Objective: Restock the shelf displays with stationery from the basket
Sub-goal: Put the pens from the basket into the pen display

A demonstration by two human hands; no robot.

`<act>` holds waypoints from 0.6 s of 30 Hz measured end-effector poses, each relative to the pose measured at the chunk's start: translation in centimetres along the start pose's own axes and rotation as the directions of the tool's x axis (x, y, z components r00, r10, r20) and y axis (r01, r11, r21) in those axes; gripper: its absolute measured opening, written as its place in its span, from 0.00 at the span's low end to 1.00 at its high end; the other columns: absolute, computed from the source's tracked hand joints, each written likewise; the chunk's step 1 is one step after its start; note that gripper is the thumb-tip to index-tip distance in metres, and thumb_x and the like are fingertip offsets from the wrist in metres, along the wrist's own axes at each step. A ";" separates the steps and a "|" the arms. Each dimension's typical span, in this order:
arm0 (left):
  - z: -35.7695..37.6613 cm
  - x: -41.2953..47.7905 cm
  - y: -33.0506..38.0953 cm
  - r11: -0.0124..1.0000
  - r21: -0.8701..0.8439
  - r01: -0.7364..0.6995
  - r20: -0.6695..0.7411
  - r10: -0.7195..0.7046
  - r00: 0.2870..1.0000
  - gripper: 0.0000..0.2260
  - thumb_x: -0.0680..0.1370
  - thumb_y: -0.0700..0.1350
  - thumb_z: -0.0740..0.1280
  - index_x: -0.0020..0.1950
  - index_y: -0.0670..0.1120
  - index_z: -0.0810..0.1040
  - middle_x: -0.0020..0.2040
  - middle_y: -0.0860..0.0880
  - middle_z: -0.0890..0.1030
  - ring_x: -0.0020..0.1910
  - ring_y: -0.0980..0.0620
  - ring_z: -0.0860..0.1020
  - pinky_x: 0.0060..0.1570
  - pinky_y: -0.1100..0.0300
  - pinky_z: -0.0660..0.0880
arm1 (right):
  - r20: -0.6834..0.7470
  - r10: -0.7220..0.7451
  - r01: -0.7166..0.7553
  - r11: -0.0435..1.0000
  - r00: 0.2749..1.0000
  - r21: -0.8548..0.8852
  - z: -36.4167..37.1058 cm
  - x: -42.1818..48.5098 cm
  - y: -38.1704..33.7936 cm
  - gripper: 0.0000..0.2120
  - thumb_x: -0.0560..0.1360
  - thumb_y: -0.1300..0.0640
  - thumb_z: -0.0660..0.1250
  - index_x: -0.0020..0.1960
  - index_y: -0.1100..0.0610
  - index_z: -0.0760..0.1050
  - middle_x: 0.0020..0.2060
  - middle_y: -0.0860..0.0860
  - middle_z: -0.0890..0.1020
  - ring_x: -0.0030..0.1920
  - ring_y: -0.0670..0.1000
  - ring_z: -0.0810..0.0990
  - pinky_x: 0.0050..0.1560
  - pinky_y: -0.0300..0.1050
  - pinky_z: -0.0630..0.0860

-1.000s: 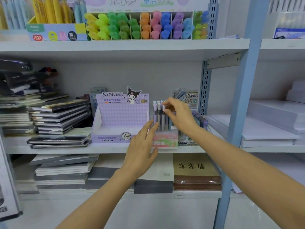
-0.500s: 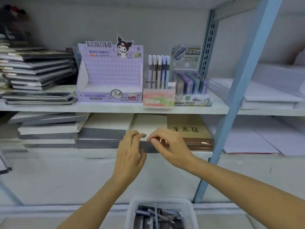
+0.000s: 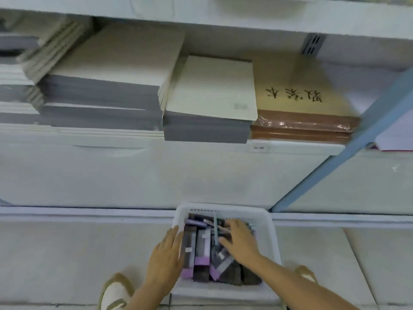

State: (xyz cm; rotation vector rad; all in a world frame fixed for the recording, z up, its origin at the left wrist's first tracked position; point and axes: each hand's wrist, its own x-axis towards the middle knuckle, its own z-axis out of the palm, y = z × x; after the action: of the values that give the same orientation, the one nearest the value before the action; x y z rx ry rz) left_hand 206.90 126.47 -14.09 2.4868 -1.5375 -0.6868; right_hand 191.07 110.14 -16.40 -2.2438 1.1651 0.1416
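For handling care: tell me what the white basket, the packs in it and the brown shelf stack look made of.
White basket: matt moulded plastic, by its slotted walls and rounded rim. Packs: probably printed card, flat-sided, purple and dark; blur leaves it open. Brown stack: paper or card under glossy clear film, by the crinkled highlights on its edge.

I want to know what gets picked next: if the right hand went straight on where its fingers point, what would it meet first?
Probably the loose pens lying just ahead of the fingertips of the right hand, atop the purple packs in the basket. Depth is unclear.
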 end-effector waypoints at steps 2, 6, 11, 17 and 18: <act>0.8 -0.2 -0.3 0.999 -0.044 -0.011 -0.017 0.010 1.000 0.25 0.83 0.46 0.56 0.79 0.46 0.54 0.79 0.49 0.44 0.79 0.49 0.48 0.72 0.59 0.57 | -0.029 0.051 -0.052 0.999 0.998 -0.003 1.7 0.5 0.8 0.29 0.77 0.43 0.64 0.73 0.54 0.62 0.68 0.52 0.68 0.67 0.51 0.68 0.65 0.42 0.65; 1.9 -0.4 -0.7 0.999 -0.048 -0.006 -0.043 0.004 0.999 0.27 0.82 0.43 0.57 0.79 0.47 0.50 0.79 0.50 0.40 0.78 0.51 0.41 0.74 0.59 0.54 | -0.069 0.085 -0.084 0.996 0.994 0.019 4.0 1.6 1.4 0.28 0.76 0.41 0.65 0.70 0.55 0.66 0.67 0.52 0.70 0.67 0.51 0.68 0.65 0.43 0.67; 2.5 -0.3 -0.4 0.999 -0.049 0.021 -0.027 -0.022 0.999 0.28 0.82 0.46 0.57 0.79 0.50 0.48 0.79 0.50 0.38 0.77 0.52 0.37 0.75 0.57 0.52 | -0.153 0.029 -0.032 0.999 0.988 -0.019 4.9 3.0 0.9 0.20 0.73 0.40 0.69 0.53 0.55 0.78 0.56 0.51 0.75 0.57 0.52 0.72 0.52 0.45 0.69; 2.3 0.0 -0.1 0.997 -0.071 0.001 -0.071 -0.006 0.997 0.24 0.80 0.43 0.64 0.75 0.44 0.64 0.79 0.43 0.54 0.78 0.44 0.51 0.73 0.49 0.62 | -0.099 -0.090 0.097 0.993 0.991 0.061 3.5 3.5 1.2 0.15 0.77 0.48 0.66 0.52 0.61 0.79 0.47 0.53 0.75 0.50 0.50 0.71 0.46 0.41 0.67; 2.2 0.0 0.1 0.997 -0.081 -0.013 -0.113 0.004 0.994 0.22 0.78 0.41 0.67 0.72 0.42 0.69 0.76 0.40 0.61 0.76 0.41 0.59 0.70 0.46 0.66 | -0.112 -0.102 0.115 0.986 0.988 0.122 2.9 3.3 1.2 0.14 0.77 0.50 0.67 0.52 0.61 0.79 0.45 0.52 0.75 0.48 0.49 0.71 0.46 0.41 0.69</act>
State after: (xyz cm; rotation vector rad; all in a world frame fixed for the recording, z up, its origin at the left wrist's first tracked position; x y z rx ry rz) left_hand 205.87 126.68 -16.01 2.4141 -1.4503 -0.5841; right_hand 192.67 108.86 -20.45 -2.2164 1.0710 -0.0949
